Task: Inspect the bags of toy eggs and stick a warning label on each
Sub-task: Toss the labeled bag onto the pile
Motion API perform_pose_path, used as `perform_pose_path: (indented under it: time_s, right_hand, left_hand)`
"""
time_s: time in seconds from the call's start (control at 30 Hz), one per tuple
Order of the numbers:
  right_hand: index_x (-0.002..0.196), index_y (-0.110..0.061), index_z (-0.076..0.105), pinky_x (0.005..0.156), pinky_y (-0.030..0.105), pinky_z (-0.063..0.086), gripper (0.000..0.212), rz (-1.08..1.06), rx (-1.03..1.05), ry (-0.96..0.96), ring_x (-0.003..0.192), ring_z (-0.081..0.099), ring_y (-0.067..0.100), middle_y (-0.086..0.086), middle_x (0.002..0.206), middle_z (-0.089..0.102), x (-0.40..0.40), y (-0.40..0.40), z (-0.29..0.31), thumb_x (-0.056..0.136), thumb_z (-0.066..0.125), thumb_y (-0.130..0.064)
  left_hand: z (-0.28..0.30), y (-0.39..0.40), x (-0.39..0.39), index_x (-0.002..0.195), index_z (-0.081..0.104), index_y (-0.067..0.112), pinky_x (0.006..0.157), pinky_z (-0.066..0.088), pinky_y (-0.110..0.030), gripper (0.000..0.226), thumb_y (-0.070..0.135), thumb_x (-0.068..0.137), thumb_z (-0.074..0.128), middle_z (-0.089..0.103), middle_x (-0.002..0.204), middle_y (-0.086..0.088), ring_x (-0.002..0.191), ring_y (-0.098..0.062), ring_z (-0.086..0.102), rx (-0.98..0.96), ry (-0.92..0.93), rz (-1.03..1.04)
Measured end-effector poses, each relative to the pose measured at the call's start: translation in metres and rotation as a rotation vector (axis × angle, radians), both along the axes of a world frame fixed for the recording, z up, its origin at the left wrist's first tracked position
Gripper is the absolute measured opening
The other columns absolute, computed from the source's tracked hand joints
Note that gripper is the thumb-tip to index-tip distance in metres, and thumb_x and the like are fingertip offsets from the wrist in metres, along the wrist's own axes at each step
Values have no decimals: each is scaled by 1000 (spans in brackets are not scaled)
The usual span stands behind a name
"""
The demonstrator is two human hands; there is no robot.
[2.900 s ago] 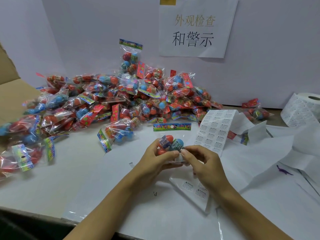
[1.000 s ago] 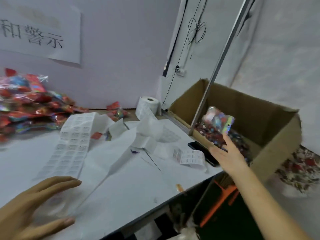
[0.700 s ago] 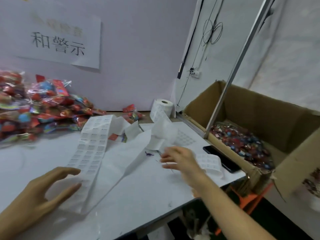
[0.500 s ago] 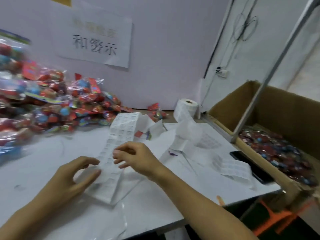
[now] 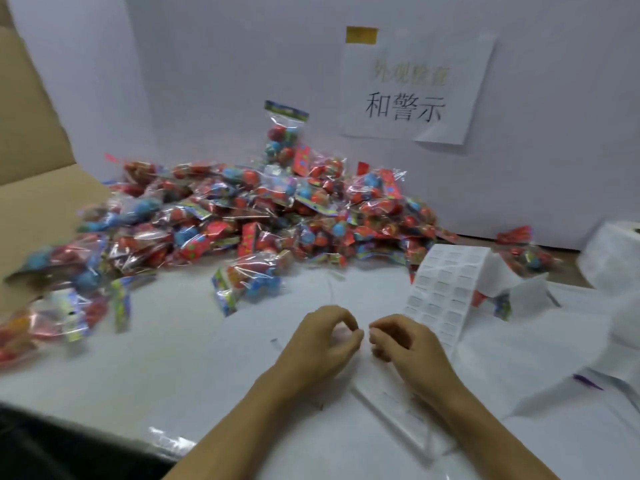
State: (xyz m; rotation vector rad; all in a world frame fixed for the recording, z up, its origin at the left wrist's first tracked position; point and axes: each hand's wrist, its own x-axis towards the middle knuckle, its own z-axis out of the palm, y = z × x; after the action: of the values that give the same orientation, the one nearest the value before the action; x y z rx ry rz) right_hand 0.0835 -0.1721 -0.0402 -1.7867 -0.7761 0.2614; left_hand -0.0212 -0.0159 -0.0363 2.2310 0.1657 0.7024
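Note:
A big pile of clear bags of red and blue toy eggs [image 5: 277,209] lies across the back of the white table [image 5: 156,358]. One bag [image 5: 249,277] lies apart at the pile's front edge. A strip of white warning labels [image 5: 443,289] runs from the right down under my hands. My left hand [image 5: 322,344] is curled, thumb and forefinger pinched together at the strip's edge. My right hand [image 5: 408,344] curls its fingertips down onto the strip right beside it. Neither hand holds a bag. Motion blur hides the fingertips' exact hold.
A cardboard box flap [image 5: 31,188] rises at the left. A label roll [image 5: 609,251] and loose backing paper [image 5: 519,341] cover the right side, with two more bags [image 5: 526,258] behind. A paper sign [image 5: 412,88] hangs on the back wall.
My right hand dropped the labelled bag into the box at the right and came back. The view swung left to the pile. Both hands now meet at the label strip.

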Motion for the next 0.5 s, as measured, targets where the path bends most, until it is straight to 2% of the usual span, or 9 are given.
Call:
perform_pose_path:
  time_s: [0.1,0.17,0.2,0.27,0.33,0.37,0.43,0.5]
  right_hand:
    - [83,-27,74,78,36,60,14,18,3,21,74,73,14,-4,80,75,-4,-3,0,92,72,-16]
    - [84,-27,74,81,39,60,13,33,-15,9,75,72,14,-5,81,74,-6,-5,1,92,71,-17]
    - [85,-27,74,82,40,60,12,37,-24,6,75,72,14,-5,80,74,-7,-6,3,92,71,-18]
    - [85,-28,74,82,40,60,12,39,-32,-1,76,72,14,-5,80,74,-9,-7,5,92,71,-18]
    - [84,-28,74,82,41,60,13,39,-29,3,76,73,13,-5,80,74,-10,-7,7,92,71,-18]
    - [83,-28,74,83,41,60,14,39,-23,12,77,73,14,-5,79,74,-10,-8,7,92,71,-17]
    - [82,-28,75,83,43,60,16,33,-13,35,76,73,15,-3,79,75,-10,-9,7,92,71,-16]
    - [82,-28,75,83,43,60,16,28,-14,54,76,74,15,-3,78,75,-9,-9,7,92,71,-16]
  left_hand:
    - [7,22,-2,94,68,4,95,41,-28,14,8,85,78,65,101,-7,101,-24,57,11,-203,332]
    - [9,40,-3,104,65,-3,106,35,-38,27,10,85,80,61,114,-19,115,-37,52,-24,-283,699]
    - [10,49,-6,113,63,-5,113,28,-43,37,16,87,78,57,126,-24,127,-42,45,-78,-249,870]
    - [9,65,-12,136,51,-5,121,12,-44,62,33,91,71,38,153,-24,149,-40,20,-256,-30,1070]
    - [5,75,-18,148,41,-2,124,4,-47,74,43,94,64,20,164,-22,155,-34,1,-303,195,1103]
    - [2,76,-18,149,41,1,125,2,-48,71,44,95,60,20,165,-21,156,-33,-2,-257,272,1081]
    - [-3,74,-15,142,52,8,126,3,-48,55,38,97,56,35,160,-17,156,-32,3,-131,357,1029]
    - [-5,74,-12,128,61,11,125,11,-47,36,28,97,55,55,143,-11,153,-33,16,-115,312,1010]
